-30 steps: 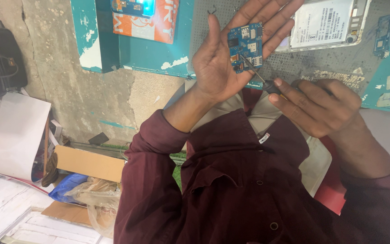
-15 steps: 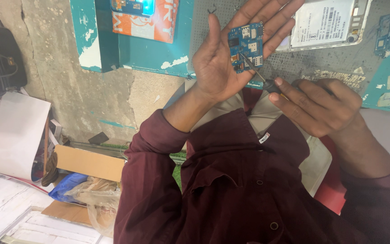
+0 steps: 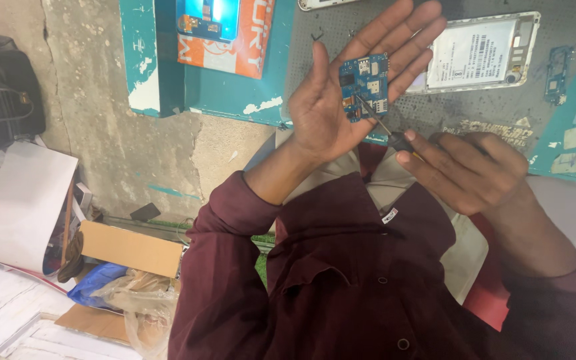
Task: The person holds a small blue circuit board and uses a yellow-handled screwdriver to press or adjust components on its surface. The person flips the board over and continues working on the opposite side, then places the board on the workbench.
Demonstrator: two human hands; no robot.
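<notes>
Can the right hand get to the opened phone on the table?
Probably yes: the opened phone lies just beyond the right hand with nothing between, though that hand holds a screwdriver.

- There is just one camera, and it sits on the person's head.
- It looks down over the maroon shirt at both hands, very close.
- The picture looks flipped: the table sits up top, past the fingers, and the floor is off to one side.
</notes>
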